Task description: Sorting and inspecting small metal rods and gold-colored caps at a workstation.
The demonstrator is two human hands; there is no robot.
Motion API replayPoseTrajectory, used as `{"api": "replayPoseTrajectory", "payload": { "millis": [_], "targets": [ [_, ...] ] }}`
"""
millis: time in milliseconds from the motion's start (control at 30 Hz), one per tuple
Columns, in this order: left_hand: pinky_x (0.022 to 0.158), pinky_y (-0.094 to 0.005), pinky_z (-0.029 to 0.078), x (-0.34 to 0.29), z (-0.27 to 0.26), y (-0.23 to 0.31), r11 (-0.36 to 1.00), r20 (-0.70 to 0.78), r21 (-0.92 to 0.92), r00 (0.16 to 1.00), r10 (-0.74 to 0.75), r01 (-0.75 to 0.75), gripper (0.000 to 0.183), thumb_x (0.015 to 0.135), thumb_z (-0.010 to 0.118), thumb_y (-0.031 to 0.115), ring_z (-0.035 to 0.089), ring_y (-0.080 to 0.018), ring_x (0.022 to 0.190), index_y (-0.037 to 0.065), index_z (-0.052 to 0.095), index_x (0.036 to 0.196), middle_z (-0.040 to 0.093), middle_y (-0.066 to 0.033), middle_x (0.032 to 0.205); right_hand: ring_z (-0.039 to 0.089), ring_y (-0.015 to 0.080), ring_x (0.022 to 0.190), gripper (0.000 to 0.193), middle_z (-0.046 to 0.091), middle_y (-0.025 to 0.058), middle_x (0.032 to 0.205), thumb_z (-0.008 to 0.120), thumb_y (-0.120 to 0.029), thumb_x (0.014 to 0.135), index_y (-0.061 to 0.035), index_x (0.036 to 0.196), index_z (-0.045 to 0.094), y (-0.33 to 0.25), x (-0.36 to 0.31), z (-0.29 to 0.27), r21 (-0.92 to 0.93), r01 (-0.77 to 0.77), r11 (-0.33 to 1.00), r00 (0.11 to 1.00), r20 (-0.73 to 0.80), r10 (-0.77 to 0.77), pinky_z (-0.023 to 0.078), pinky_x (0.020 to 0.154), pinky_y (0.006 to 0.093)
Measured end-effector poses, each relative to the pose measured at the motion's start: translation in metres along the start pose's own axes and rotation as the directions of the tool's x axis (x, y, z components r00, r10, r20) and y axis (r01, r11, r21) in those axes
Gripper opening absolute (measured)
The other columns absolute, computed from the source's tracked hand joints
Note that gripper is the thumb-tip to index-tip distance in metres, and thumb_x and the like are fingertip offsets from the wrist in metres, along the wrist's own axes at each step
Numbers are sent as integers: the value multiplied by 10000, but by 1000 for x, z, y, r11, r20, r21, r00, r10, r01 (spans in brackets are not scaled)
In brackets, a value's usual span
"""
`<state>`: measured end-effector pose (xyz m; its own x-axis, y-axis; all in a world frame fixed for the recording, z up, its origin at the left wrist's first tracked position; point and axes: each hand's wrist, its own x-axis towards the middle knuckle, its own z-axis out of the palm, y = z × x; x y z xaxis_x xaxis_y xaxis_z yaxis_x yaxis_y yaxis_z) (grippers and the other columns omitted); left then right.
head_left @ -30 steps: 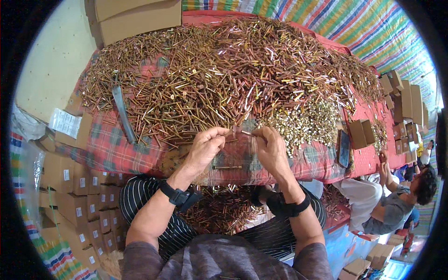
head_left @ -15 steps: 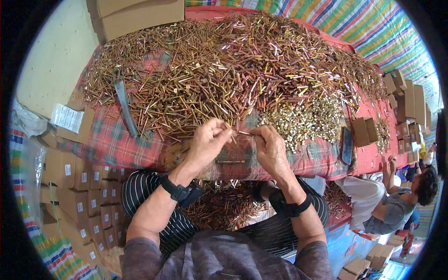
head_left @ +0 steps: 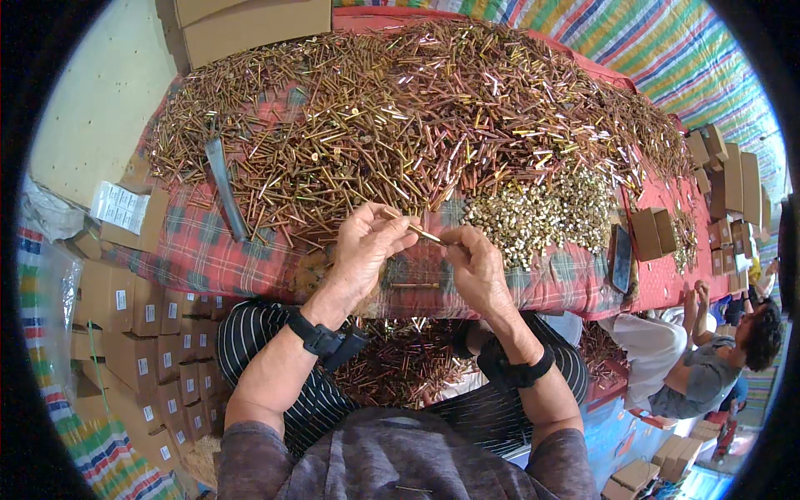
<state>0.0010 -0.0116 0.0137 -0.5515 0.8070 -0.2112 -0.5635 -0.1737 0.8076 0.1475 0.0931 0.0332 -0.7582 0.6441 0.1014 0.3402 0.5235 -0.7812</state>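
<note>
A slim brass-coloured metal rod (head_left: 427,235), bolt-like, slants between my two hands above the table's front edge. My left hand (head_left: 364,252) pinches its upper left part between thumb and fingers. At its lower right end, my right hand (head_left: 477,271) has thumb and fingertips closed; whether they also hold a small part there is hidden. Just below the hands, one more rod (head_left: 414,286) lies alone on the red plaid cloth (head_left: 208,271). Beyond them spreads a big heap of similar rods (head_left: 392,125). Right of it is a pile of small gold-coloured metal pieces (head_left: 542,217).
A dark curved strip (head_left: 225,190) lies at left, a dark tray (head_left: 620,258) and open carton (head_left: 652,233) at right. Labelled cartons (head_left: 142,367) are stacked by my left side. More rods (head_left: 392,362) lie between my legs. A person (head_left: 708,367) sits at right.
The rod has tilted and more of its length shows between my hands. My left hand has shifted slightly and its fingers have opened out along the rod; the right stays near its end.
</note>
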Motion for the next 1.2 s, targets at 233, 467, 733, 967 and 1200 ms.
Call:
{"api": "replayPoseTrajectory", "payload": {
  "millis": [233,467,733,967,1200],
  "targets": [
    [571,-202,472,-5,1,-5,934,118,195,938,-326,300,172,873,577,139,591,-122,662,11,579,988,611,-70,851,600,339,737,146,605,172,810,566,-11,792,-7,936,589,-3,-6,15,120,71,990,997,-49,-65,474,643,396],
    [557,-172,443,-5,3,-6,932,40,116,936,-349,343,127,870,569,97,565,-72,663,12,577,964,618,-52,803,551,307,742,58,549,130,783,583,-73,762,-39,809,589,37,26,4,-513,140,847,945,-188,-269,454,645,400],
    [532,-153,409,-1,-8,-12,953,33,87,955,-295,291,171,861,556,67,527,-46,619,11,585,1020,606,-22,784,516,302,810,89,517,125,846,565,-41,652,-43,740,565,59,33,14,-696,203,689,947,-39,-318,436,691,388],
    [497,-137,355,-5,-2,-13,952,8,159,964,-267,262,159,838,608,88,480,-23,590,6,610,974,573,18,741,519,288,778,57,519,103,761,561,-100,674,-65,718,559,50,23,12,-729,224,647,933,-31,-358,421,679,395],
    [503,-152,346,-4,0,-16,954,0,177,969,-247,243,147,829,600,97,473,-35,601,4,606,943,565,10,741,555,214,692,35,563,72,742,597,-65,744,-53,731,567,41,20,15,-386,212,898,930,-202,-306,434,580,323]
  ]
}}
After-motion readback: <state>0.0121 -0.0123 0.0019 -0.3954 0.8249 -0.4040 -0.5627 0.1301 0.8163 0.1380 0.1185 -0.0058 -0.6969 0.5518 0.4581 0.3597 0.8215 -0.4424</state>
